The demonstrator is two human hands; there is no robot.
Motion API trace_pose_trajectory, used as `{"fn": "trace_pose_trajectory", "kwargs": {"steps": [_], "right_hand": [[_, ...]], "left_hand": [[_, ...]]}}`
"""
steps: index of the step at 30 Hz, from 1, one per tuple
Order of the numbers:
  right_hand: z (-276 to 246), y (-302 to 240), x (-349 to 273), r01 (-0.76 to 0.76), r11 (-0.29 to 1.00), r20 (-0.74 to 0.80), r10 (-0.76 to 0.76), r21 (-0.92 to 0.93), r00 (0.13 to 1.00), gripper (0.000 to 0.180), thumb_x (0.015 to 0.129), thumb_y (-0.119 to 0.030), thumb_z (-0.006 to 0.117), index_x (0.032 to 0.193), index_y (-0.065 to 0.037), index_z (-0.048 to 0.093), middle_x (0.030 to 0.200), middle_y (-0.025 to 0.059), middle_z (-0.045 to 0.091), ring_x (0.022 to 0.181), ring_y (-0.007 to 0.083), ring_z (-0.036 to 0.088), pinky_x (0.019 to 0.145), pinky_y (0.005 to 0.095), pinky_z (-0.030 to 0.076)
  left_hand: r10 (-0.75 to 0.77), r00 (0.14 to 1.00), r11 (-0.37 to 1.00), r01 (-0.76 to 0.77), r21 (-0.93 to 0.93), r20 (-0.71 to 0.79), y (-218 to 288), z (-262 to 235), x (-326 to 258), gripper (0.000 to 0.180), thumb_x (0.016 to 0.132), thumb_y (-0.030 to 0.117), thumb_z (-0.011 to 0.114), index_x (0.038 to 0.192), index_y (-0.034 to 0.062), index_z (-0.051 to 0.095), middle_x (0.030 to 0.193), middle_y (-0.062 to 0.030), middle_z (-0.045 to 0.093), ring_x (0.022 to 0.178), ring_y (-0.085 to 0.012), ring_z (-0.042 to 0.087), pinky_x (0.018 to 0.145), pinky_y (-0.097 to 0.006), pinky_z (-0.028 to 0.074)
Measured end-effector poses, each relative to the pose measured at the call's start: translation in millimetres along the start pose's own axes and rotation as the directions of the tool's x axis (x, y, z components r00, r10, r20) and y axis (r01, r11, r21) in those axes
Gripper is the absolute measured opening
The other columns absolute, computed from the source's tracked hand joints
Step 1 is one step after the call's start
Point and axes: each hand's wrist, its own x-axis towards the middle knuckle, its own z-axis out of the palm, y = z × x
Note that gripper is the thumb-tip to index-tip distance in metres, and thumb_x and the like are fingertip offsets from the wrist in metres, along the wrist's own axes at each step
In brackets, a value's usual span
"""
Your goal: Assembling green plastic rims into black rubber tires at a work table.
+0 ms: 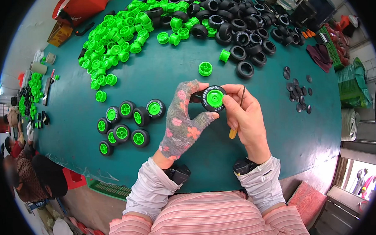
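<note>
My left hand (183, 122), in a grey floral fingerless glove, grips a toy wheel (214, 98) by its black tyre, thumb below and fingers above. A bright green rim sits inside that tyre, its face turned up toward me. My bare right hand (246, 115) is closed around a thin tool with a yellowish handle (233, 133) and a dark slender tip, while its fingers touch the wheel's right edge. Just beyond the hands lies a loose green rim (205, 69). Left of my glove rests a group of assembled wheels (122, 132), black tyres with green rims.
A heap of green rims (115, 41) covers the far left of the green table (185, 167). Black tyres (245, 69) pile up at the far right. Small dark discs (298, 90) lie at right, near a green crate (332, 46). Other people (26, 173) sit at left.
</note>
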Motion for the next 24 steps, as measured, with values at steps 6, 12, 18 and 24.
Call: {"fn": "trace_pose_trajectory", "kwargs": {"steps": [6,12,18,24], "right_hand": [[1.9,-3.3,-2.5,0.066,0.990,-0.020,-0.069,-0.129,0.997,0.027,0.097,-0.017,0.068,0.119,-0.002,0.064,0.091,-0.0004,0.066,0.050,-0.0001,0.044,0.043,0.0182,0.031],[-9.5,-7.6,-1.2,0.041,0.984,0.016,-0.039,-0.176,0.999,0.028,0.095,-0.016,0.070,0.118,-0.002,0.065,0.089,-0.0019,0.062,0.053,-0.0009,0.043,0.045,0.0178,0.031],[-3.4,2.9,0.4,0.198,0.944,0.079,-0.183,-0.266,0.980,0.033,0.091,-0.011,0.072,0.120,0.000,0.061,0.095,-0.0012,0.061,0.060,-0.0015,0.043,0.053,0.0165,0.033],[-0.4,-6.9,-2.7,-0.012,0.980,0.027,0.017,-0.200,0.999,0.032,0.094,-0.014,0.069,0.123,-0.004,0.060,0.098,-0.0010,0.064,0.060,-0.0013,0.047,0.050,0.0187,0.036]], "left_hand": [[0.044,0.997,0.992,-0.052,0.118,0.069,6.5,-5.5,4.0,0.066,0.082,0.021,0.084,0.137,0.0018,0.054,0.130,-0.0093,0.057,0.114,-0.0217,0.060,0.098,-0.035,0.050],[-0.379,0.912,0.819,0.410,-0.402,0.157,19.3,-7.0,2.4,0.052,0.092,0.014,0.074,0.137,0.0005,0.054,0.127,-0.0083,0.059,0.112,-0.0188,0.060,0.089,-0.033,0.055],[-0.331,0.942,0.832,0.317,-0.455,0.051,13.7,0.4,-0.4,0.050,0.091,0.002,0.069,0.139,0.0022,0.054,0.130,-0.0086,0.058,0.110,-0.0174,0.062,0.090,-0.031,0.055],[-0.079,0.992,0.995,0.085,-0.055,0.095,6.1,-5.4,0.6,0.056,0.089,0.007,0.075,0.142,0.0082,0.055,0.132,-0.0095,0.058,0.113,-0.0189,0.062,0.093,-0.029,0.052]]}}
